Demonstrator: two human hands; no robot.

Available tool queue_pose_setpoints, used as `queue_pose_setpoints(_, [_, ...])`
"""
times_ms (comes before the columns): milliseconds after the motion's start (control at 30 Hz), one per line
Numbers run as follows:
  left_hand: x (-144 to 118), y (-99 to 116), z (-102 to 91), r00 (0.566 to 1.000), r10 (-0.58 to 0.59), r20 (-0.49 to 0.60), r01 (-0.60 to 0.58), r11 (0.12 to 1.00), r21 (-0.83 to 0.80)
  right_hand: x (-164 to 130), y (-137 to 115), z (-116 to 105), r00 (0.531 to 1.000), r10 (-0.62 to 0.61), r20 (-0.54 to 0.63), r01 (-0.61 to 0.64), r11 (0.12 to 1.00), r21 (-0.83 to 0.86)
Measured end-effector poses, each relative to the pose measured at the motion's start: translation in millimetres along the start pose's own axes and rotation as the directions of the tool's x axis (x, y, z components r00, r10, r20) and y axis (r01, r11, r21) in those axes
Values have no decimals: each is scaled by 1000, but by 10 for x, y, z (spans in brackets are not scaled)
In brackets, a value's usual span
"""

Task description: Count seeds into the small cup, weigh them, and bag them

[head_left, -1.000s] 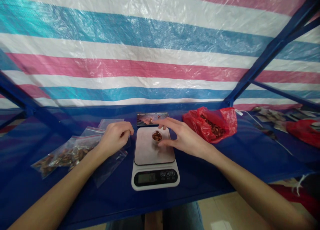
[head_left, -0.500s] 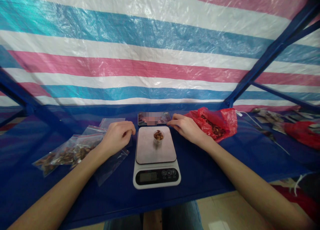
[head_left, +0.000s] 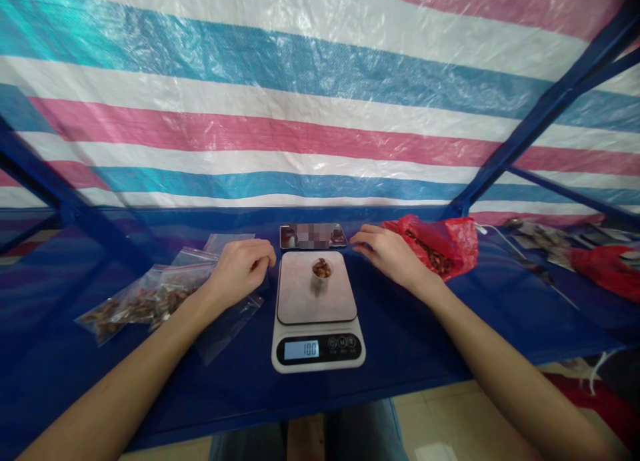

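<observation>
A white kitchen scale (head_left: 319,366) with a metal plate stands before me, its lit display reading 10.0. On the plate sits a small clear cup (head_left: 321,283) of brown, seed-like pieces (head_left: 322,268). My left hand (head_left: 246,266) rests left of the plate, its fingers curled in with nothing seen in them. To the plate's upper right is my right hand (head_left: 385,253), fingers bent and a little apart, empty. Its fingertips are just beside a phone (head_left: 313,236) lying behind the scale. Zip bags (head_left: 145,304) holding similar pieces lie beside my left forearm.
An open red plastic bag (head_left: 463,241) of brown pieces lies beyond my right hand. Flat clear bags (head_left: 230,327) are under my left wrist. Farther right are another red bag (head_left: 607,267) and loose packets. Blue frame bars (head_left: 530,124) and a striped sheet (head_left: 300,127) stand behind.
The scale's dim display, near zero before, is now lit and reads 10.0. My right fingertips have drawn slightly away from the phone's corner. The view has shifted a little.
</observation>
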State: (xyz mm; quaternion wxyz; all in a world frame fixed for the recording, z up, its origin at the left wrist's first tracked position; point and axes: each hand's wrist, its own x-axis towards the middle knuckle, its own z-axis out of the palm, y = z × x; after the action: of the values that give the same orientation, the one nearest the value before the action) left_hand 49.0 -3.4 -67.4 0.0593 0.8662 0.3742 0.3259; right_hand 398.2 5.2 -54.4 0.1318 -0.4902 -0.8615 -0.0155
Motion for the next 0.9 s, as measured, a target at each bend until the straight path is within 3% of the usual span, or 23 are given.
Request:
queue_pose_setpoints(300, [3, 7, -3, 1000, -11, 11, 11, 1000, 4, -14, -47, 5, 995, 66, 80, -60, 995, -85])
queue_pose_setpoints(367, [4, 3, 1, 1000, -5, 6, 5, 1000, 1, -18, -108, -48, 999, 47, 25, -47, 999, 10])
queue_pose_setpoints(433, [4, -3, 9, 1000, 2, -2, -2, 1000, 1, -28, -226, -127, 995, 17, -100, 5, 977, 212])
queue_pose_setpoints(500, [3, -10, 18, 1000, 10, -9, -10, 1000, 3, -35, -402, -210, 969, 21, -246, 92, 894, 439])
queue_pose_setpoints(567, [2, -16, 23, 1000, 13, -10, -13, 1000, 7, -30, -593, -264, 946, 40, -321, 158, 808, 567])
queue_pose_setpoints(700, [-2, -19, 16, 1000, 0, -8, 0, 1000, 16, 23, -816, -235, 948, 0, -320, 208, 760, 616])
queue_pose_setpoints(800, [-2, -19, 7, 1000, -5, -7, 5, 1000, 10, 13, -804, -203, 952, 2, -307, 202, 748, 632])
queue_pose_setpoints(900, [0, -18, 6, 1000, -2, 0, 2, 1000, 8, -144, -755, -260, 929, 88, -361, 169, 765, 621])
